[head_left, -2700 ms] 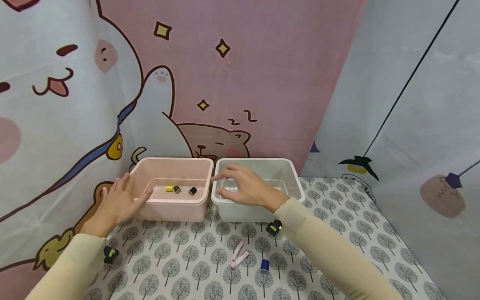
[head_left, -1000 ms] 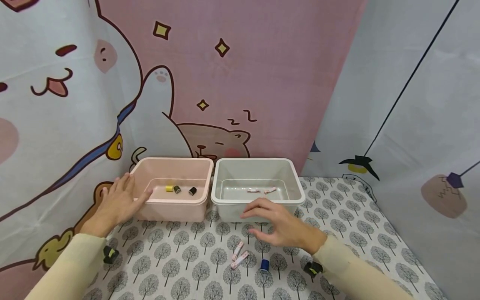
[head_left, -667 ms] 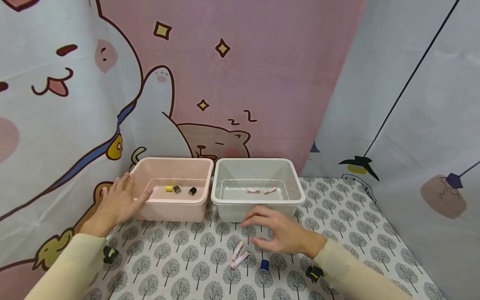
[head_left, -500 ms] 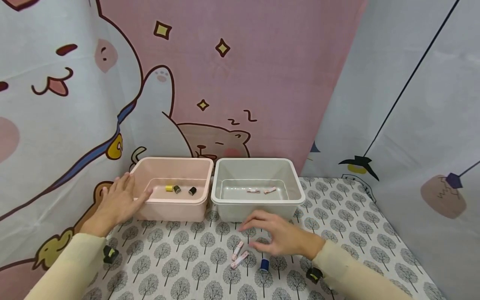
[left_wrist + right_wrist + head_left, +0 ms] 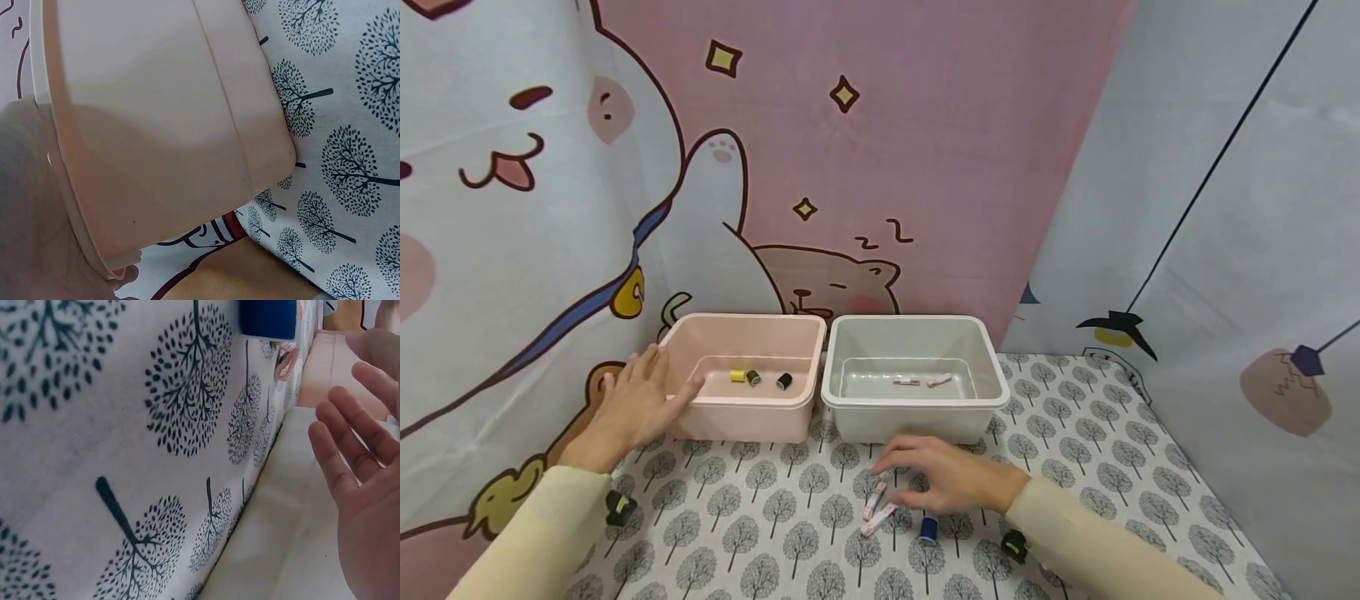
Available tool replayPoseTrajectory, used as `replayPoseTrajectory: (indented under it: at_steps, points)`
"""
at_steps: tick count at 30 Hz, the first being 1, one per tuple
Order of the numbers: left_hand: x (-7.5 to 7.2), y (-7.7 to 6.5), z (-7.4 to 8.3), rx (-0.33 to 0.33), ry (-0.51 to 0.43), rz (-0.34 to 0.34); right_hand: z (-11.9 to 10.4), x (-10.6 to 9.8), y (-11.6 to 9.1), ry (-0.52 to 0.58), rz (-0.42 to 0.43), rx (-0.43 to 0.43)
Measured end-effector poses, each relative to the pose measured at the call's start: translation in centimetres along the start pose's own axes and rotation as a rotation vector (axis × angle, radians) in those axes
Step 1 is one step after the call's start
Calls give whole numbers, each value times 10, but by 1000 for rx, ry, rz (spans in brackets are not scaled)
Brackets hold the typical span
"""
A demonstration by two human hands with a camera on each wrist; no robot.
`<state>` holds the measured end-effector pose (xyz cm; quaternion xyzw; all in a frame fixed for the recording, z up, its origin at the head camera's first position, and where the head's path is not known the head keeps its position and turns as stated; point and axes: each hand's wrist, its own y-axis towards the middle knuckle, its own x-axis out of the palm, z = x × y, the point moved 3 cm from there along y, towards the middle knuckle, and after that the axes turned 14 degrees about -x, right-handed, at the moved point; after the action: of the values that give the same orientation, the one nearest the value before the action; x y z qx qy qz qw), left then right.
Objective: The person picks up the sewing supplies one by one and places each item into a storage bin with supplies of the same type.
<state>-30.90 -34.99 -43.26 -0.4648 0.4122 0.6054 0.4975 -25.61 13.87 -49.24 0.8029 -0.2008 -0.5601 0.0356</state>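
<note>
Your left hand point(image 5: 632, 408): at the front left corner of the pink bin point(image 5: 741, 423), fingers point(image 5: 658, 362) spread and fairly straight along its side, thumb over the front rim. The left wrist view shows your hand against that rim.

Your right hand point(image 5: 951, 477): low over the bench point(image 5: 805, 575), in front of the pale grey bin point(image 5: 910, 423); thumb and fingers stand wide apart. Your thumb tip is beside the nearer of two pink-and-white pieces point(image 5: 878, 520); you cannot tell whether it touches.

Loose on the bench: those two pieces, set close together at an angle; one blue spool point(image 5: 928, 528), to their right, just below your right hand.

In the pink bin: one yellow spool point(image 5: 738, 376), one dark olive spool point(image 5: 753, 378) just beside it, one black spool point(image 5: 784, 382) a little apart to the right.

In the pale grey bin: two more pink-and-white strips point(image 5: 940, 381), lying near each other on its floor.

Lettering: two Z shapes point(image 5: 899, 231) on the wall cloth point(image 5: 970, 150), above a sleeping bear print; a scribble on the bulb print point(image 5: 1285, 392) at right, unreadable; markings on the loose pieces, too small to read.
</note>
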Motion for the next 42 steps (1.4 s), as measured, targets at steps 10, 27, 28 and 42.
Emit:
replayPoseTrajectory:
  at_steps: [10,27,28,42]
  points:
    - [0,1,-1,-2,-2,3,12,7,15,28,-113,62]
    - [-2,2,1,3,1,12,27,17,25,109,-169,54]
    - [-3,2,2,3,1,11,27,17,26,109,-168,52]
    - [0,-2,1,-8,-6,1,26,22,28,127,-182,76]
